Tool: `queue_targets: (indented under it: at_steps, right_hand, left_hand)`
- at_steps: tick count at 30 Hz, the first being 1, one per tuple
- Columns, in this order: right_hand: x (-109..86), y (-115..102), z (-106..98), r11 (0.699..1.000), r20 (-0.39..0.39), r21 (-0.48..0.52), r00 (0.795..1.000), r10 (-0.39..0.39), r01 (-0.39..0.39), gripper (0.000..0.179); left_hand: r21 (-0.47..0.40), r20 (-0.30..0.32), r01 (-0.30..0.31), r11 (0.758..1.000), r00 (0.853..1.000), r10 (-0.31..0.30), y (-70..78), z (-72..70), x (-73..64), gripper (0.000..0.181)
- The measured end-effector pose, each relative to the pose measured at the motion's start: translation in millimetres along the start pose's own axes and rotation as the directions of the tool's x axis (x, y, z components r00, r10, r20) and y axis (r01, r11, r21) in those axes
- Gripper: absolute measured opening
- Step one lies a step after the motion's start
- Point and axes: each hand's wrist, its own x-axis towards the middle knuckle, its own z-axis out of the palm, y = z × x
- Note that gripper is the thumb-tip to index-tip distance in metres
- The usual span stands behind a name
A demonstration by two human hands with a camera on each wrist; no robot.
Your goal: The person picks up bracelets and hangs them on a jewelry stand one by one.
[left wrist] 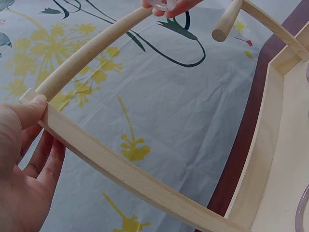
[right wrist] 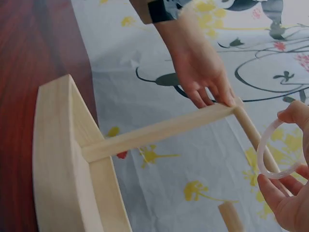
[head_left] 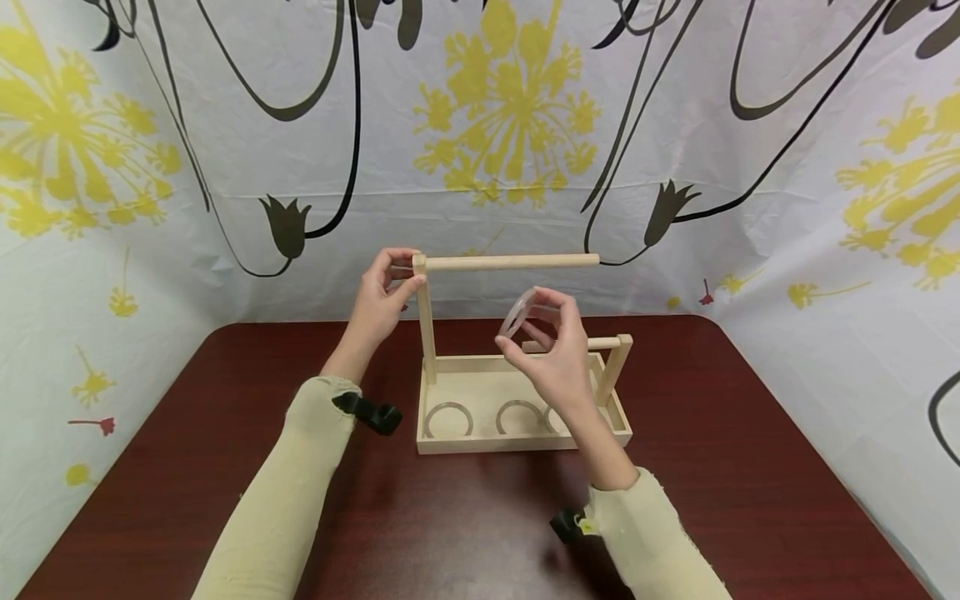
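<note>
My left hand (head_left: 372, 304) holds the top of the tall post (head_left: 426, 329) of a wooden bangle display stand, thumb in front and fingers behind. From that post a round bar (head_left: 517, 262) runs rightward, its far end free. My right hand (head_left: 561, 362) pinches a pale translucent bangle (right wrist: 261, 155) between thumb and fingers, just below the bar in the head view. In the right wrist view the bangle overlaps the bar. Behind my right hand is a lower bar (head_left: 604, 342) on a short post (head_left: 612, 373), partly hidden by the hand.
At the stand's base is a shallow wooden tray (head_left: 495, 447). Inside lie a left bangle (head_left: 448, 405), a middle bangle (head_left: 517, 403) and a third, partly covered by my right wrist. The stand is on a dark red table (head_left: 465, 525) before a flower-patterned cloth (head_left: 465, 221).
</note>
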Motion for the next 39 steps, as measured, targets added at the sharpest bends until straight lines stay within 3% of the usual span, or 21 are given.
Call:
queue_targets:
  at_steps: [11, 24, 39]
  right_hand:
    - [16.9, -4, -24, 0.998, -0.092, -0.067, 0.996, -0.016, 0.01, 0.071]
    - [30.7, -3, -41, 0.995, -0.231, -0.105, 0.973, -0.02, -0.004, 0.068]
    - [38.8, 2, -52, 0.988, -0.286, -0.155, 0.958, -0.028, -0.017, 0.068]
  left_hand:
    - [-0.005, 0.004, 0.001, 1.0, 1.0, -0.001, 0.8, 0.2, -0.9, 0.036]
    - [-0.006, 0.0, -0.007, 1.0, 1.0, 0.007, -0.8, -0.4, -0.3, 0.036]
    - [-0.013, -0.003, -0.008, 1.0, 1.0, 0.008, 0.7, 0.3, -0.8, 0.036]
